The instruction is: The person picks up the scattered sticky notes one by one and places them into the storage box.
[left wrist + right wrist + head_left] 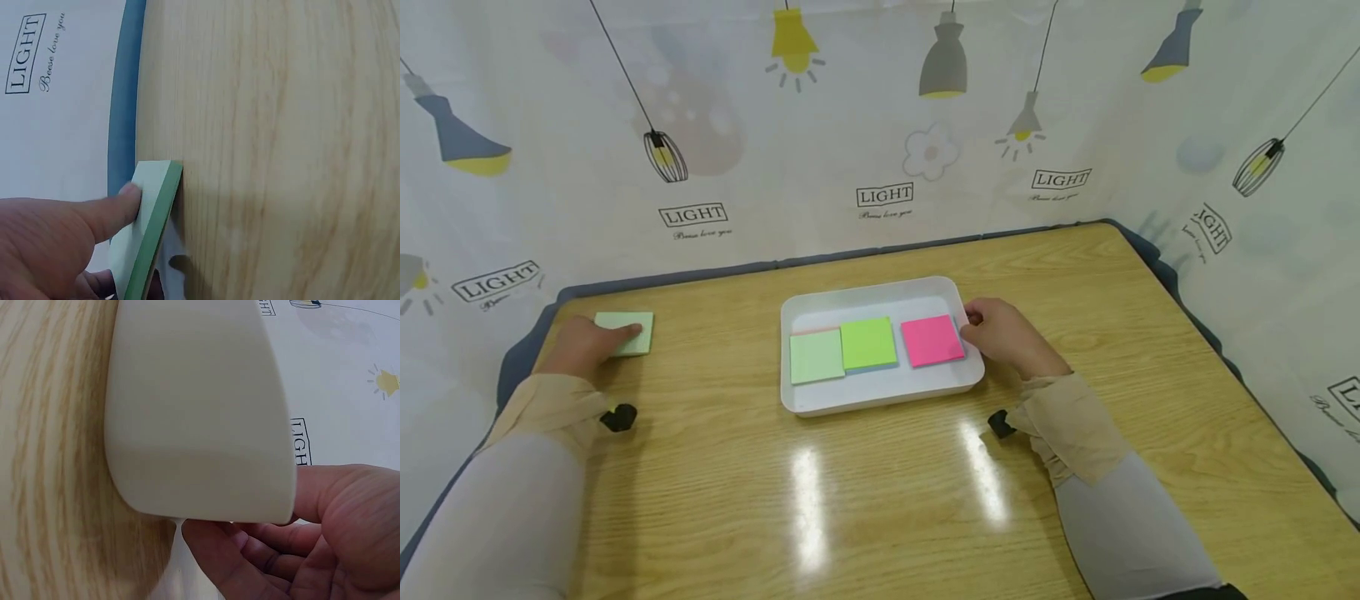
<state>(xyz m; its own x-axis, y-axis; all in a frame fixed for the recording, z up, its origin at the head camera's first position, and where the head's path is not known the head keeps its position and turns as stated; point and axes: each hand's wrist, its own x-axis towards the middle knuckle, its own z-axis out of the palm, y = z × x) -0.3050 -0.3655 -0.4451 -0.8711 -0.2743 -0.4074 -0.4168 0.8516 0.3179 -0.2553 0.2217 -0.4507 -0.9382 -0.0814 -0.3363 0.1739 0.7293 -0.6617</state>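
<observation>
My left hand (583, 343) pinches a pale green sticky note pad (156, 206) at the table's far left, thumb on its top face and fingers underneath. The pad is tilted in the left wrist view. My right hand (1006, 333) grips the right end of a white tray (880, 402), the thumb passing behind the rim and the fingers against the outer wall. Inside the tray lie a pale green pad (817, 357), a lime green pad (868, 343) overlapping it at the side, and a hot pink pad (933, 340). Pinkish and bluish edges peek out beneath these pads.
The wooden table (715, 500) ends at a dark blue edging (820, 260) along the back and sides. Behind it hangs a pale curtain (820, 133) printed with lamps. A black piece (620, 417) shows at the left cuff, another (1001, 424) at the right.
</observation>
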